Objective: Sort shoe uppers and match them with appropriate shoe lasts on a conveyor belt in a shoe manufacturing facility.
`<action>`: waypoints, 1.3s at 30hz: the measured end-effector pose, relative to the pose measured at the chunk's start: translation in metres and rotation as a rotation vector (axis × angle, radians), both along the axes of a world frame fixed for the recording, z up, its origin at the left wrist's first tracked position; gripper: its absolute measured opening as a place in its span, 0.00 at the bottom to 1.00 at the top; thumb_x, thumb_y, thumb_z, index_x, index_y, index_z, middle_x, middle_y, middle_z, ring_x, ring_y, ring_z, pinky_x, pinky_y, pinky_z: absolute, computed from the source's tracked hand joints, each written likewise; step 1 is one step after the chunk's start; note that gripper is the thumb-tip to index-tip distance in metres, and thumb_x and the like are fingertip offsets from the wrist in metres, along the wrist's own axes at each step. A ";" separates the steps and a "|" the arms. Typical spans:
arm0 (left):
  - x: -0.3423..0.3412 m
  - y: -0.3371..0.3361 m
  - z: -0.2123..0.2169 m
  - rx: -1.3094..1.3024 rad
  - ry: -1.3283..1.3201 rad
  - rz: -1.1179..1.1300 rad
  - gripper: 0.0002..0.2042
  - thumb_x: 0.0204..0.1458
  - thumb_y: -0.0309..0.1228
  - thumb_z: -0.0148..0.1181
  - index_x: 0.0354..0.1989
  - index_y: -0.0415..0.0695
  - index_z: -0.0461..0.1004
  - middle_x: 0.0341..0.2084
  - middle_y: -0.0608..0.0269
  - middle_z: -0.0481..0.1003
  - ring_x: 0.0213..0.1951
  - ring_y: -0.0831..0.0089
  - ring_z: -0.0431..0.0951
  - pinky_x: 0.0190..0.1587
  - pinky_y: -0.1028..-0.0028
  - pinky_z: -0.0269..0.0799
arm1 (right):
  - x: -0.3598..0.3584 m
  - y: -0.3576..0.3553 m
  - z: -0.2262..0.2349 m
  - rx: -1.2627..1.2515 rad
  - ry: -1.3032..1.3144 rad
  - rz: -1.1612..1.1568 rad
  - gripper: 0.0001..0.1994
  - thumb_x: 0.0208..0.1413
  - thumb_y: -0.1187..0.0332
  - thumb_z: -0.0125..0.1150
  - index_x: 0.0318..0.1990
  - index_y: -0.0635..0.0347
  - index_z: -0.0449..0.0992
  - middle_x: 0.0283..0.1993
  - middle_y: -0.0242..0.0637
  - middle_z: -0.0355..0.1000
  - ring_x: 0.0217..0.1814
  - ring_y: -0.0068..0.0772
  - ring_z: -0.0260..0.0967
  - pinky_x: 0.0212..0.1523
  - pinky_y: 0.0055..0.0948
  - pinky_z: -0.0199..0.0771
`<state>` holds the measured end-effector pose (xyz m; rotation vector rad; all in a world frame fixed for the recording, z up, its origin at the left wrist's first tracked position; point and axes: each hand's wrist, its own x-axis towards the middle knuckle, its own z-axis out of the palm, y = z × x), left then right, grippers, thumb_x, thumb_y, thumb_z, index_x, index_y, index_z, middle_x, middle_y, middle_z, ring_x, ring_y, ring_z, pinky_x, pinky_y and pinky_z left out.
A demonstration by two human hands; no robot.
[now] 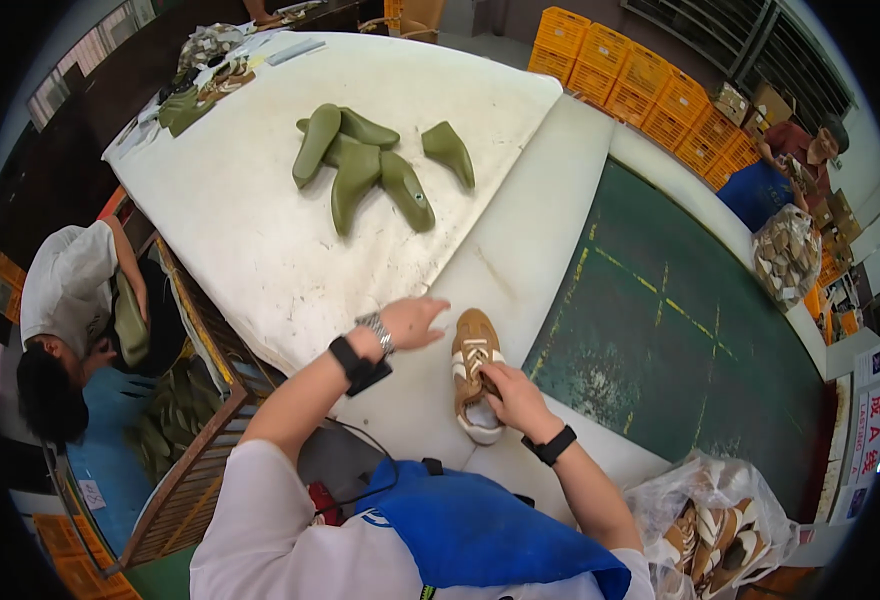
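A tan sneaker [472, 345] with white stripes and laces lies on the pale work surface in front of me, its toe pointing away. My right hand [516, 398] grips it at the tongue and collar, thumb near the opening. Just left of the toe, my left hand [415, 323] is held with fingers stretched out, apart from the shoe and holding nothing. Farther off on the white-covered table [230, 200] lies a loose group of green shoe lasts [355, 175]. One single last [448, 155] rests to their right.
At right runs a green belt [660, 330] with yellow lines. A clear bag of sneakers [715, 535] stands close by my right elbow. On the left, a person [75, 290] bends over a barred cart [185, 490] of lasts. Orange crates [640, 85] and another person [785, 165] are beyond.
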<state>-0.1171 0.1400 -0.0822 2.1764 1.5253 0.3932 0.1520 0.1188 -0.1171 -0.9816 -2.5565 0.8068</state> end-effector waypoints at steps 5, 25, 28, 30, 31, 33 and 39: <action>-0.035 0.143 -0.009 -0.122 0.230 0.405 0.25 0.51 0.37 0.51 0.57 0.42 0.57 0.37 0.43 0.74 0.41 0.50 0.75 0.44 0.58 0.70 | 0.004 0.003 0.009 -0.020 0.080 -0.030 0.23 0.43 0.73 0.60 0.51 0.57 0.65 0.44 0.45 0.68 0.45 0.49 0.66 0.45 0.40 0.68; 0.105 0.123 -0.007 -0.158 -0.104 0.176 0.17 0.43 0.38 0.55 0.42 0.49 0.68 0.21 0.50 0.75 0.31 0.52 0.76 0.35 0.59 0.71 | 0.048 0.097 -0.060 -0.601 0.658 -0.798 0.23 0.57 0.60 0.54 0.56 0.63 0.64 0.42 0.39 0.72 0.40 0.25 0.68 0.39 0.25 0.67; 0.168 0.114 -0.023 -0.127 -0.070 -0.084 0.18 0.42 0.39 0.58 0.43 0.48 0.68 0.22 0.50 0.75 0.29 0.52 0.76 0.33 0.60 0.71 | 0.077 0.098 -0.055 -0.701 0.651 -0.844 0.28 0.60 0.52 0.47 0.63 0.56 0.56 0.54 0.33 0.65 0.50 0.24 0.63 0.47 0.27 0.66; 0.207 0.108 -0.049 -0.135 0.022 -0.319 0.22 0.44 0.42 0.59 0.46 0.44 0.67 0.26 0.47 0.75 0.32 0.50 0.76 0.35 0.60 0.71 | 0.095 0.097 -0.067 -0.564 0.579 -0.847 0.29 0.60 0.51 0.45 0.64 0.60 0.55 0.60 0.39 0.61 0.59 0.31 0.59 0.53 0.31 0.63; 0.212 0.111 -0.059 -0.135 0.026 -0.329 0.22 0.44 0.42 0.59 0.46 0.44 0.67 0.26 0.47 0.75 0.32 0.50 0.76 0.35 0.60 0.71 | 0.101 0.096 -0.071 -0.615 0.565 -0.897 0.30 0.59 0.52 0.45 0.62 0.65 0.55 0.63 0.48 0.57 0.64 0.40 0.56 0.57 0.33 0.60; 0.221 0.120 -0.073 -0.250 -0.027 -0.461 0.27 0.44 0.43 0.59 0.51 0.42 0.64 0.29 0.46 0.76 0.34 0.49 0.76 0.37 0.60 0.71 | 0.107 0.094 -0.082 -0.548 0.416 -0.909 0.33 0.57 0.50 0.47 0.63 0.65 0.54 0.61 0.51 0.59 0.63 0.46 0.57 0.58 0.35 0.59; 0.166 0.077 0.011 -0.121 -0.045 -0.491 0.25 0.48 0.38 0.59 0.54 0.44 0.63 0.31 0.48 0.75 0.35 0.51 0.75 0.38 0.63 0.71 | 0.097 0.091 -0.060 -0.334 -0.207 -1.033 0.47 0.46 0.49 0.59 0.65 0.64 0.41 0.46 0.58 0.69 0.46 0.55 0.70 0.44 0.43 0.71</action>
